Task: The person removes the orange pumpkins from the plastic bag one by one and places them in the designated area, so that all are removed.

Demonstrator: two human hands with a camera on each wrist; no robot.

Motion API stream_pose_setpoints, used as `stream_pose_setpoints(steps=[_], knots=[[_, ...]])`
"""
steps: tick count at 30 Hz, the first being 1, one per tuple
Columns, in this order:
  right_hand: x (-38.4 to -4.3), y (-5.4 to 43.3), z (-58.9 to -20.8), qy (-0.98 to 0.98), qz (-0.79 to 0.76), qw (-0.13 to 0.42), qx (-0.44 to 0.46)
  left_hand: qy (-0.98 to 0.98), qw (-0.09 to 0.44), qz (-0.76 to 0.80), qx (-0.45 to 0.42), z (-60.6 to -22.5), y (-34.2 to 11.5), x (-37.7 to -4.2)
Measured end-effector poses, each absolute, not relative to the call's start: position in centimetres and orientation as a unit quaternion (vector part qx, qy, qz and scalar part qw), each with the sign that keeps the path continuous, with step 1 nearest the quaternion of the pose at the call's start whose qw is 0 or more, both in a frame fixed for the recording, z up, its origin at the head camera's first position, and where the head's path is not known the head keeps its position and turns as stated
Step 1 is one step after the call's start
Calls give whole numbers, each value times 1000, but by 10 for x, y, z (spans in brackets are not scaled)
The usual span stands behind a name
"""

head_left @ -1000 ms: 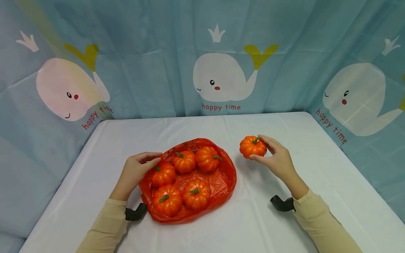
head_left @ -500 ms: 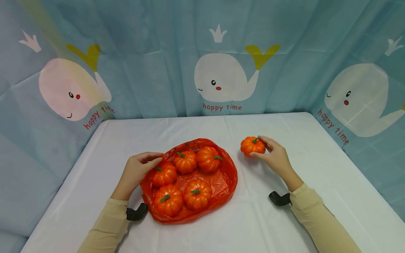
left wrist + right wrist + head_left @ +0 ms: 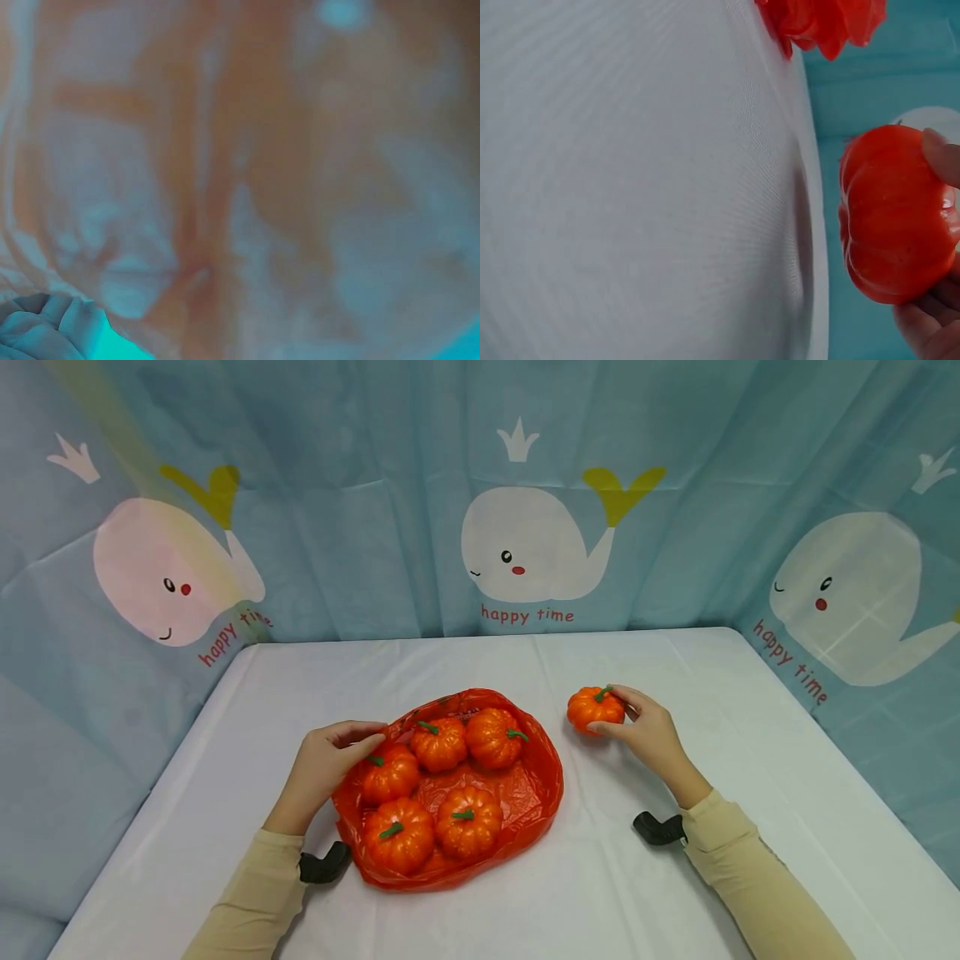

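Observation:
In the head view, an opened red plastic bag (image 3: pixel 521 785) with a rolled-down rim lies left of the table's middle. Several small orange toy pumpkins with green stems, such as a front one (image 3: pixel 468 822), sit inside it. My left hand (image 3: pixel 330 764) pinches the bag's upper-left rim, above the leftmost pumpkin (image 3: pixel 390 774). To the right of the bag, my right hand (image 3: pixel 652 731) grips another toy pumpkin (image 3: pixel 588 710) between thumb and fingers. In the right wrist view this held pumpkin (image 3: pixel 892 217) is apart from the tablecloth. The left wrist view is mostly blurred.
A white cloth covers the table (image 3: pixel 600 877). Behind it and at both sides hangs a blue curtain (image 3: pixel 375 543) printed with whales. A black wrist camera piece sticks out at the left cuff (image 3: pixel 324 863) and another at the right cuff (image 3: pixel 658 828).
My right hand has shifted slightly left and lower with the toy pumpkin in its grip. The left hand, bag and other pumpkins stay in place; the head view has shifted a little.

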State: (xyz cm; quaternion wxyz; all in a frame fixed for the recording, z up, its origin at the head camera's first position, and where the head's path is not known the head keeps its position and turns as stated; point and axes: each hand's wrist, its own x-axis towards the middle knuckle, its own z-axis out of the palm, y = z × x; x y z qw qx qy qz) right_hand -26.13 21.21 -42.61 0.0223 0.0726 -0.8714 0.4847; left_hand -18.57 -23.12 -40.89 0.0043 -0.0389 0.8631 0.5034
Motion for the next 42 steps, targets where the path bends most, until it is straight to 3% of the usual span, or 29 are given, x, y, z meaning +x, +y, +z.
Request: stream_pose_setpoints(steps=[9, 37, 42], knots=[[-263, 213, -426, -880, 472, -27, 50, 863, 6, 503, -38, -408, -231, -185], [-267, 216, -430, -863, 496, -71, 62, 864, 5, 502, -39, -408, -231, -185], [-259, 218, -423, -863, 499, -59, 51, 862, 8, 505, -41, -408, -231, -185]])
